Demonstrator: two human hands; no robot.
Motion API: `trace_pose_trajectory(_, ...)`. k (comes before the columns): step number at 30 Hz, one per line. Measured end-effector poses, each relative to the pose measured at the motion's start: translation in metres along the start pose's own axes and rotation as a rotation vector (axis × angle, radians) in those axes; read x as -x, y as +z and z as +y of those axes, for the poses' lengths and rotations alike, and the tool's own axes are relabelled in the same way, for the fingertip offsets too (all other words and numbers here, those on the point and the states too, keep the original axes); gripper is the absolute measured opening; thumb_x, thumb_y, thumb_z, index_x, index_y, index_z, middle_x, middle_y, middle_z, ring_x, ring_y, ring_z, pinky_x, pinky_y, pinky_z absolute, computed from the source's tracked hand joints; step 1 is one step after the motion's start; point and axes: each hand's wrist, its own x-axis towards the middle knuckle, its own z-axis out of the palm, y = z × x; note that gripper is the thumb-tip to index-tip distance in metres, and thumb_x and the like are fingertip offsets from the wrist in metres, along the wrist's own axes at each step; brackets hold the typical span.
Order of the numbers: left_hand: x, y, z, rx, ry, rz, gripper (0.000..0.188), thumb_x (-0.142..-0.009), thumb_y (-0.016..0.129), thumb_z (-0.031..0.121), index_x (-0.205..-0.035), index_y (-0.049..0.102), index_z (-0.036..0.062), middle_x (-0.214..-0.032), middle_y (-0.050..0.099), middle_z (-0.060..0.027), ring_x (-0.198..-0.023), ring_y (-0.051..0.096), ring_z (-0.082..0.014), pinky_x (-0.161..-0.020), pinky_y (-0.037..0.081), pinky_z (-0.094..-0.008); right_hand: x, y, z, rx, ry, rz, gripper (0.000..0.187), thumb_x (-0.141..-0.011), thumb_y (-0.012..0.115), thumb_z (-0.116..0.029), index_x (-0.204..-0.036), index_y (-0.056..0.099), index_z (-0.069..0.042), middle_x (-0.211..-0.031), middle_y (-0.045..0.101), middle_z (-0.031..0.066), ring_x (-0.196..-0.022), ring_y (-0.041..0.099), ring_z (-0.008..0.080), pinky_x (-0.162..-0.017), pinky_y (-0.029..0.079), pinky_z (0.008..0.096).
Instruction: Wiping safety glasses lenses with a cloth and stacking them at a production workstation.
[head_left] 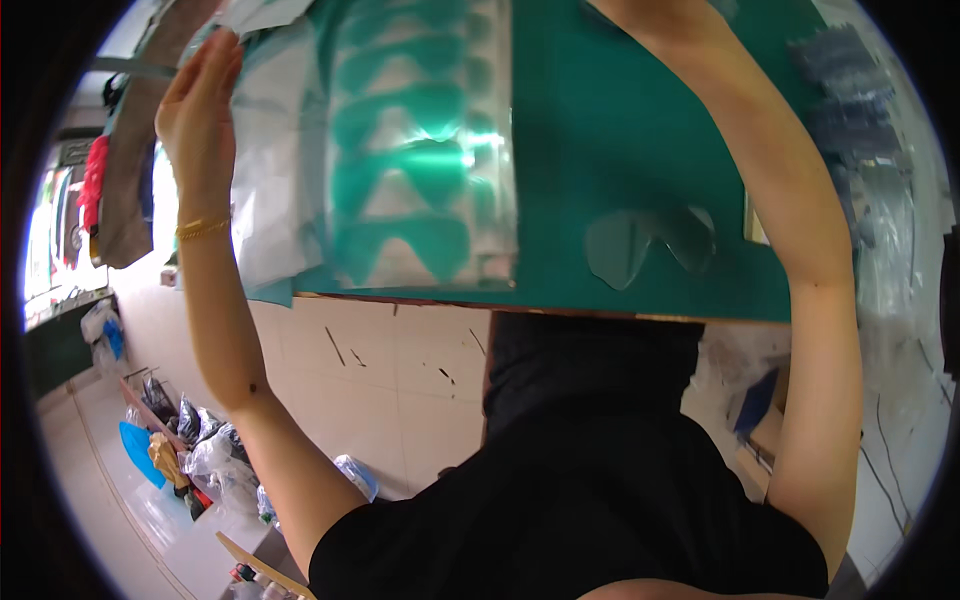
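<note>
My left hand (203, 100) is raised at the far left of the green table, its fingers stretched upward beside white film (275, 150). I see nothing in it. My right hand (655, 15) reaches to the top edge of the picture, where its fingers are cut off; what it touches is hidden. Between my arms lies a long clear plastic sheet (490, 230) with a column of goggle-shaped outlines showing green. A single clear goggle-shaped lens (630, 250) rests on the green tabletop (560, 150), close to the front edge.
Crumpled clear plastic and dark packets (850, 95) lie along the right side. A grey strip (135, 67) juts in behind my left hand. On the floor at lower left are plastic bags (220, 460) and a blue object (141, 453). A carton (770, 420) stands below the table's right end.
</note>
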Motion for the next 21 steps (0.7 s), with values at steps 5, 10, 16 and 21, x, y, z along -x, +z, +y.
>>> trace_pose_trajectory(5, 0.104, 0.072, 0.074, 1.18, -0.202, -0.593, 0.038, -0.106, 0.043, 0.021, -0.132, 0.048, -0.0061, -0.129, 0.058, -0.0174, -0.12, 0.056, -0.0219, -0.106, 0.045, -0.0357, 0.025, -0.009, -0.05, 0.056, -0.392, -0.143, 0.01, -0.069, 0.072, -0.01, -0.075, 0.064, -0.01, -0.067, 0.049, 0.0002, -0.064, 0.052, 0.0197, -0.056, 0.044, 0.0299)
trace_pose_trajectory(10, 0.17, 0.093, 0.082, 0.857, -0.322, -0.316, 0.028, -0.102, 0.051, 0.015, -0.121, 0.059, -0.0025, -0.107, 0.065, -0.0101, -0.093, 0.064, -0.0153, -0.085, 0.053, -0.028, 0.08, -0.113, -0.109, -0.13, 0.156, -0.222, 0.035, -0.075, 0.075, -0.027, -0.097, 0.06, -0.005, -0.071, 0.056, 0.0032, -0.064, 0.053, 0.0152, -0.057, 0.044, 0.0271)
trace_pose_trajectory(16, 0.224, 0.13, 0.091, 0.548, -0.323, -0.458, 0.026, -0.079, 0.079, 0.005, -0.092, 0.057, 0.0013, -0.084, 0.063, -0.0109, -0.068, 0.059, -0.0166, -0.059, 0.046, -0.0273, 0.133, -0.168, -0.126, -0.521, 1.291, -0.043, 0.096, -0.062, 0.088, -0.054, -0.127, 0.04, -0.002, -0.08, 0.059, 0.0034, -0.064, 0.05, 0.008, -0.058, 0.038, 0.019)
trace_pose_trajectory(21, 0.265, 0.137, 0.082, 0.603, -0.339, -0.814, 0.028, -0.074, 0.081, -0.005, -0.091, 0.06, 0.0016, -0.084, 0.066, -0.0129, -0.074, 0.064, -0.018, -0.063, 0.05, -0.0272, 0.173, -0.202, -0.174, -0.665, 1.616, 0.056, 0.071, -0.062, 0.092, -0.046, -0.102, 0.047, -0.007, -0.069, 0.055, 0.0024, -0.055, 0.045, 0.0067, -0.048, 0.032, 0.0192)
